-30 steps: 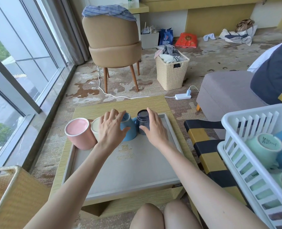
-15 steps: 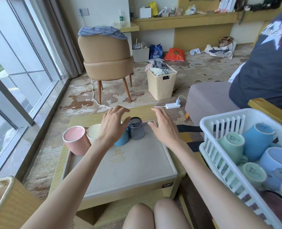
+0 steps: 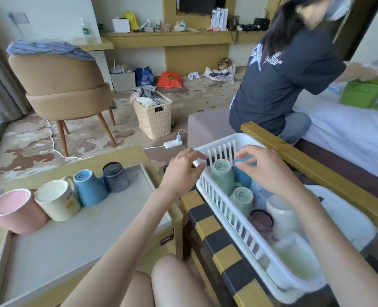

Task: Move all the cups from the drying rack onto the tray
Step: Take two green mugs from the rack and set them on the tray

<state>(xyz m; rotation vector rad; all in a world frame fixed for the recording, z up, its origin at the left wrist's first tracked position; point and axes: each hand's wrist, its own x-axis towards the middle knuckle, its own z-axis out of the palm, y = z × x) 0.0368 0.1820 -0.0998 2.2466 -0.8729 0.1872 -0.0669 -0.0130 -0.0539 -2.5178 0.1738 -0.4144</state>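
- Tray [image 3: 77, 247], grey and square, is set on a low wooden table [image 3: 121, 155] at the left; a small dark tag on its front right corner carries writing too small to be read.
- Drying rack [image 3: 234, 220], a white slatted plastic basket, is placed to the right of the tray on a yellow-and-black striped surface [image 3: 208, 227].
- Four cups are lined up upside down along the tray's far edge: a pink cup [image 3: 15, 210], a cream cup [image 3: 55, 200] with small red and yellow marks that cannot be read, a blue cup [image 3: 89, 187] with a faint stamp on its base, and a dark glass cup [image 3: 116, 176].
- Cups are seen inside the rack: two green cups [image 3: 222, 178] with dark base stamps too blurred to be read, a blue cup in the rack [image 3: 242, 177], a white cup [image 3: 281, 212], a dark purple cup [image 3: 261, 220] and a pale, blurred container [image 3: 294, 258] at the near end.
- Right hand [image 3: 269, 171] is held above the rack's far end, fingers spread and curled over the blue cup there; whether it is touched cannot be told.
- Left hand [image 3: 181, 171] is held at the rack's left rim, fingers parted, with nothing gripped.
- Another person's dark shirt [image 3: 278, 85] is printed with pale script, blurred and partly hidden, so it cannot be read.
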